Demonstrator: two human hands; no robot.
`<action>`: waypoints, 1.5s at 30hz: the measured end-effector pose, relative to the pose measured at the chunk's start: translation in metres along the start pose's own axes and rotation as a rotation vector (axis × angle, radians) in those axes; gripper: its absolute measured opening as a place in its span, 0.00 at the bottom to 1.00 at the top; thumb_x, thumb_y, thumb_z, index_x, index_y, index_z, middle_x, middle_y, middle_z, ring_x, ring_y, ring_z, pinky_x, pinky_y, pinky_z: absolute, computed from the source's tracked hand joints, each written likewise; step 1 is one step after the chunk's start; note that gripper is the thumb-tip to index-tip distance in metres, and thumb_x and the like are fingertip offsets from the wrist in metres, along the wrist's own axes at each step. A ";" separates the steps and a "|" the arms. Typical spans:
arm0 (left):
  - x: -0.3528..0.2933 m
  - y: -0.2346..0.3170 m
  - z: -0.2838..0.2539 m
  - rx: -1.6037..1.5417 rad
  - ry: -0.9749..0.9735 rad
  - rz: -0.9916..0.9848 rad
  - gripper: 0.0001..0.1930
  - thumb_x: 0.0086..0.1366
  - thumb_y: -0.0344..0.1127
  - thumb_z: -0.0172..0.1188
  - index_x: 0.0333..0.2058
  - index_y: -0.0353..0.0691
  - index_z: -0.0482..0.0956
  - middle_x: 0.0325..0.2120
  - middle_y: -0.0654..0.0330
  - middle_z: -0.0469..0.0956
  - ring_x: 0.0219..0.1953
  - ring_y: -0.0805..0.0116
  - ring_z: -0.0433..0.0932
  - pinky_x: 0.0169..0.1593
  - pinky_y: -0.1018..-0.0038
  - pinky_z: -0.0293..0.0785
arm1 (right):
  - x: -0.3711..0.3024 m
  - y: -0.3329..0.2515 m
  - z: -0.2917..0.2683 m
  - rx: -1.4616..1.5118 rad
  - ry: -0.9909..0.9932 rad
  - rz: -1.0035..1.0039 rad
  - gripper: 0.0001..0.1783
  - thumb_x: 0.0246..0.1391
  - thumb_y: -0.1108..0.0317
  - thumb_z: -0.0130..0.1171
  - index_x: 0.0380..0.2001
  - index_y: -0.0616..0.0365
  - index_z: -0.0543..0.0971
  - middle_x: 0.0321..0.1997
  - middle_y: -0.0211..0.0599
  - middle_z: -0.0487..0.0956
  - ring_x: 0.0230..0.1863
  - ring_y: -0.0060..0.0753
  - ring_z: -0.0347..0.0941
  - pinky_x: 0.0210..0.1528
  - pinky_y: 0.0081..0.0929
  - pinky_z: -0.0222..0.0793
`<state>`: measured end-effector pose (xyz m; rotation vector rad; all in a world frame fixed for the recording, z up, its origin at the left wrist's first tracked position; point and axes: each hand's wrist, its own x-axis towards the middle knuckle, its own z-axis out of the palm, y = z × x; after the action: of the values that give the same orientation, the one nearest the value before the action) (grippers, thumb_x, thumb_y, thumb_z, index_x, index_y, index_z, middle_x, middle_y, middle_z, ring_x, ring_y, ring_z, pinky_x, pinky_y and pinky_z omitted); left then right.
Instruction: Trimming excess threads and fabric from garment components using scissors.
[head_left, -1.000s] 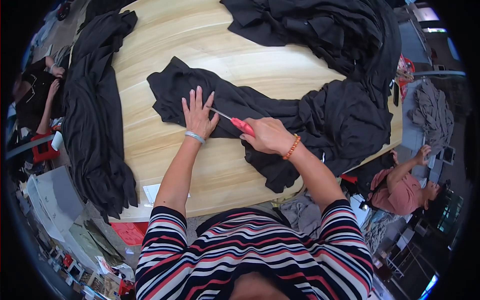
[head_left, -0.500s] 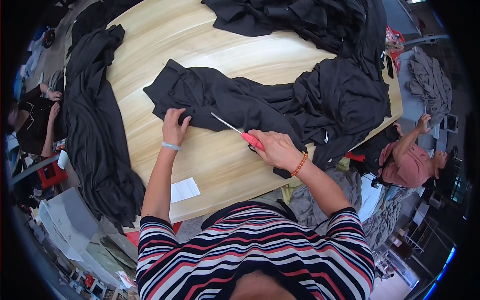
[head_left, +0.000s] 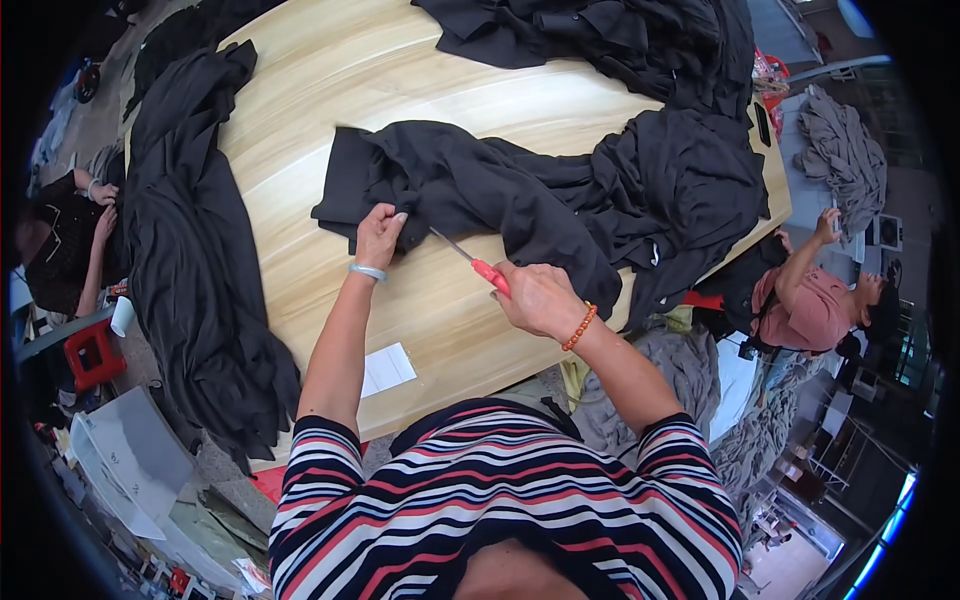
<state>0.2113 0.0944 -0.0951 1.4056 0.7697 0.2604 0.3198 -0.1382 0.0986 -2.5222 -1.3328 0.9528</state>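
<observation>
My left hand (head_left: 378, 235) is narrow, with thumb and fingers drawn together on the near edge of the black garment (head_left: 450, 175). That garment lies rumpled across the middle of the desk (head_left: 330, 60), its flatter end toward the left and its bunched part reaching the desk's right edge. My right hand (head_left: 540, 298) is closed around the handle of a red-handled tool (head_left: 488, 275); its thin metal blade points up and left toward my left fingers. Whether the tip touches the cloth, I cannot tell.

Just to the right of my left forearm, close to the desk's near edge, lies a white slip of paper (head_left: 388, 369). A long black cloth pile (head_left: 195, 240) runs down the left edge, and a black heap (head_left: 620, 30) covers the far right corner. On the right edge rests a small dark flat object (head_left: 763, 124). Beyond that edge, a person in a pink top (head_left: 808, 310) has an arm raised.
</observation>
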 end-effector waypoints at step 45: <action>-0.033 0.004 -0.005 0.335 0.054 0.395 0.12 0.63 0.33 0.60 0.43 0.33 0.76 0.34 0.56 0.77 0.37 0.68 0.76 0.41 0.73 0.72 | -0.072 0.009 0.052 0.095 0.125 0.066 0.11 0.53 0.64 0.54 0.38 0.56 0.75 0.29 0.46 0.81 0.34 0.48 0.79 0.36 0.43 0.72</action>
<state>0.1850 0.0796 -0.0802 1.8752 0.5908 0.4941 0.2657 -0.2091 0.0877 -2.5215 -1.1481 0.8340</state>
